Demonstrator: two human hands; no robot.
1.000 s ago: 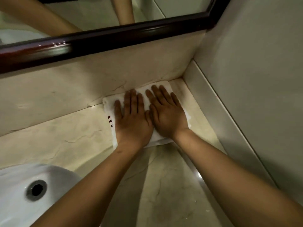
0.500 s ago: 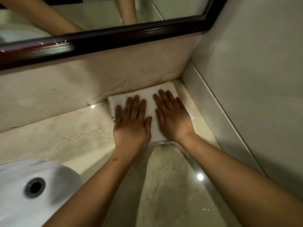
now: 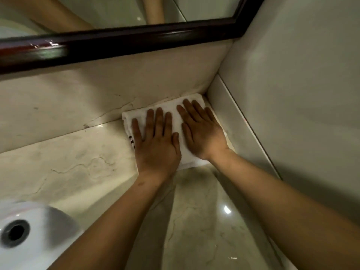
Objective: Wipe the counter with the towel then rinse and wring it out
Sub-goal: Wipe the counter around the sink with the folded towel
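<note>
Both hands, left hand [image 3: 155,147] and right hand [image 3: 202,133], lie flat with straight fingers pressing the folded white towel [image 3: 176,117]. The towel sits on the marble counter [image 3: 81,164], pushed into the back corner where backsplash [image 3: 116,82] meets side wall [image 3: 292,84]; open counter stretches from it toward the white sink [image 3: 39,227].

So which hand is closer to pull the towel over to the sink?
Probably the left hand: it presses the towel on the side nearer the sink; the right hand is by the wall.

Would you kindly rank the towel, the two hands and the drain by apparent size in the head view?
1. towel, though partly covered
2. left hand and right hand: alike, so not ranked
3. drain, smallest
</note>
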